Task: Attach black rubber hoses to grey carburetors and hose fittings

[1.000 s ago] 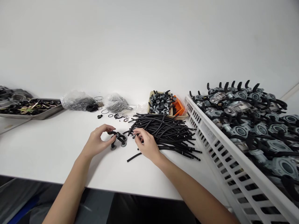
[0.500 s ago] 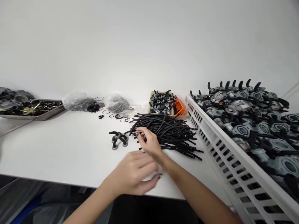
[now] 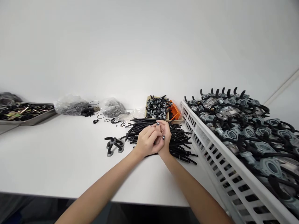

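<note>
My left hand point(image 3: 147, 140) and my right hand point(image 3: 165, 137) are pressed together over the near side of a pile of black rubber hoses point(image 3: 181, 140). Both have their fingers curled and touching; whatever lies between them is hidden. Left of the hands, a small cluster of short black hoses with grey round caps point(image 3: 113, 145) rests on the white table point(image 3: 70, 158). Behind the pile stands a cream bin point(image 3: 147, 107) full of similar capped pieces point(image 3: 158, 105).
A white slatted crate point(image 3: 210, 146) of metal castings with hoses point(image 3: 249, 132) fills the right side. An orange tray point(image 3: 175, 111) adjoins the cream bin. Plastic bags point(image 3: 112, 107), black rings point(image 3: 87, 112) and a metal tray of hardware point(image 3: 44, 117) lie toward the back left.
My left hand has moved up and forward to meet my right hand. My right hand has shifted right, and its fingers are now curled against the left. The view has shifted slightly.
</note>
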Action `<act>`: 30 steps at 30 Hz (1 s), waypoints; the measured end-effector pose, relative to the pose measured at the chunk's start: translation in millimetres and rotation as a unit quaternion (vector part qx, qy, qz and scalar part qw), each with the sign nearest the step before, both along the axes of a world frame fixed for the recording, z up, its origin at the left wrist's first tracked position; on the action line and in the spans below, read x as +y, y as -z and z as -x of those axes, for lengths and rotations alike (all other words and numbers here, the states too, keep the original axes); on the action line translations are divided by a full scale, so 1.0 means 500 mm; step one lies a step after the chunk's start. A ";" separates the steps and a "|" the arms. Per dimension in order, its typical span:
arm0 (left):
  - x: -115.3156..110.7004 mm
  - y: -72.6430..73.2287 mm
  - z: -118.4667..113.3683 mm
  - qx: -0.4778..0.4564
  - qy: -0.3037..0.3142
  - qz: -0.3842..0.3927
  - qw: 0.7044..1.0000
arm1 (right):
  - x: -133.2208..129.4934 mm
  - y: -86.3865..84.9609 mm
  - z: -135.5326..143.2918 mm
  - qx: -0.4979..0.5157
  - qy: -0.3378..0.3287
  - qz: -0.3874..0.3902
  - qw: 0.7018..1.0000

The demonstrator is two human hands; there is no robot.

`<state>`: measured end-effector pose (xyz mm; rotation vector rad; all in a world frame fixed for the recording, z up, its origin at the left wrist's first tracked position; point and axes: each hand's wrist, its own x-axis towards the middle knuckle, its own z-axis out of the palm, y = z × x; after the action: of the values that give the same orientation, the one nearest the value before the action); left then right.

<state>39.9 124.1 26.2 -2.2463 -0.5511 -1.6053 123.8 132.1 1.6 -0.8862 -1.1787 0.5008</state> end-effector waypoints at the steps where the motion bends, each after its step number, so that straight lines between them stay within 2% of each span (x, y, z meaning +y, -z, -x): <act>1: 0.002 0.006 0.004 0.000 0.001 0.010 1.000 | 0.004 -0.003 -0.008 0.002 -0.010 -0.011 1.000; 8: 0.000 0.024 0.026 -0.004 0.001 0.070 0.998 | -0.004 -0.006 -0.012 -0.060 -0.022 -0.039 0.997; 14: -0.004 0.033 0.015 0.048 -0.004 0.072 0.996 | 0.025 -0.030 -0.046 -0.129 0.091 -0.027 0.987; 17: -0.005 0.037 0.011 0.070 -0.005 0.070 0.995 | 0.053 -0.040 -0.090 -0.215 0.148 0.030 0.965; 19: -0.006 0.038 0.011 0.079 -0.006 0.070 0.994 | 0.076 -0.041 -0.122 -0.277 0.163 0.074 0.944; 21: -0.005 0.039 0.014 0.084 -0.008 0.069 0.994 | 0.102 -0.040 -0.148 -0.302 0.162 0.096 0.934; 24: -0.002 0.041 0.019 0.087 -0.016 0.067 0.994 | 0.145 -0.039 -0.168 -0.303 0.138 0.105 0.937; 27: 0.003 0.041 0.024 0.087 -0.028 0.069 0.993 | 0.177 -0.044 -0.170 -0.283 0.116 0.095 0.947; 30: 0.006 0.041 0.029 0.087 -0.039 0.070 0.993 | 0.179 -0.049 -0.170 -0.237 0.093 0.060 0.965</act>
<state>25.5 127.0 5.8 -2.4048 -0.7128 -1.3554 208.7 221.8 26.2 -1.2530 -1.4898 0.2102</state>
